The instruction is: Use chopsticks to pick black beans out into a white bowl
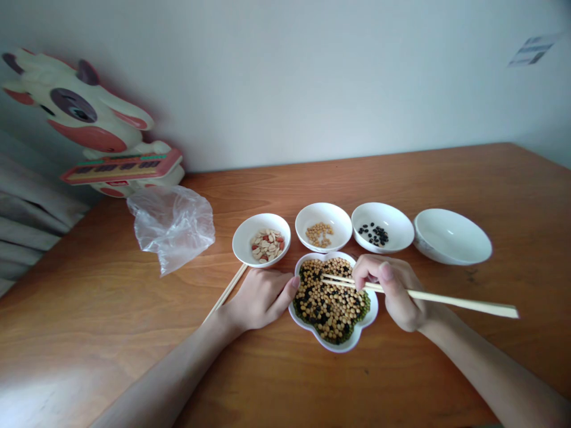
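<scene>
A white scalloped dish (314, 337) holds mixed tan soybeans, black beans and small green beans. My left hand (263, 297) rests on the table at its left side, thumb and fingers closed against the rim. In my right hand (397, 291) is a pair of wooden chopsticks (455, 300), their tips among the beans in the dish. Behind the dish stand white bowls: one with pale, flat seeds and reddish pieces (267, 245), one with soybeans (319, 234), and one with black beans (378, 235). Whether the chopstick tips grip a bean cannot be made out.
An empty white bowl (452, 236) stands at the right end of the row. More chopsticks (227, 291) lie partly behind my left forearm. A crumpled clear plastic bag (173, 223) and a cow-shaped toy keyboard (107, 125) are at the left, near the wall.
</scene>
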The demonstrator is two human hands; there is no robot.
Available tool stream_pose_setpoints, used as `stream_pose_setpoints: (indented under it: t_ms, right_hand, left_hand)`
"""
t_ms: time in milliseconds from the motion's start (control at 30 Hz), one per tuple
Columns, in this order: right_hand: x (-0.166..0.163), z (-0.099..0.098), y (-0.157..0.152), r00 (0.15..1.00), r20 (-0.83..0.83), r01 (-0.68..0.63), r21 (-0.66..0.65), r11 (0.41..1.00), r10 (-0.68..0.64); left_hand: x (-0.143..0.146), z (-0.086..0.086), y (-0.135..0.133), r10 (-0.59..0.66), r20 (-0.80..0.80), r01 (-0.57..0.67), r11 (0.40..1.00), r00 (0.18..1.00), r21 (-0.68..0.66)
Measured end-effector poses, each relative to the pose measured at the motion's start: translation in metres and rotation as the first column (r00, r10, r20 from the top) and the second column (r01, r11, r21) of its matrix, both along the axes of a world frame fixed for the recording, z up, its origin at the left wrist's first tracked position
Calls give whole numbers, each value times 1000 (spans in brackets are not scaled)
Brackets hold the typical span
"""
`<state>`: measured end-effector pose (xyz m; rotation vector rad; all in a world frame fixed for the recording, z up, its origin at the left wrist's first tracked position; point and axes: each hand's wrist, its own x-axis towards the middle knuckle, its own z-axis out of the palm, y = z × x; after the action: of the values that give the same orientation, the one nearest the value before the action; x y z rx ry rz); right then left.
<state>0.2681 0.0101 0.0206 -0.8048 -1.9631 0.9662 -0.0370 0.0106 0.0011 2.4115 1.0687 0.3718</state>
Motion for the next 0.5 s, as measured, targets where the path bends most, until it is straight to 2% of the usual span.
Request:
stream_pose_setpoints:
  t_ms: [133,200,333,400,500]
  right_hand:
    - [5,0,1,998,-55,27,11,1000,-27]
    - [6,3,1,985,-154,82,37,996,-75]
    - [4,10,2,872,-380,332,-8,943,-310]
    - [3,11,5,841,-359,411,-65,909,-405]
    - [6,8,10,867,-288,398,-88,913,-405]
  left_hand:
    - [0,1,-1,1,0,-1,1000,1000,11]
    - [0,1,-1,2,-3,-2,1000,1000,12]
    - [1,1,0,3,0,-3,1000,1000,3]
    - [1,1,0,1,3,-1,1000,1000,0]
    - [1,1,0,0,10,0,1000,1000,-5]
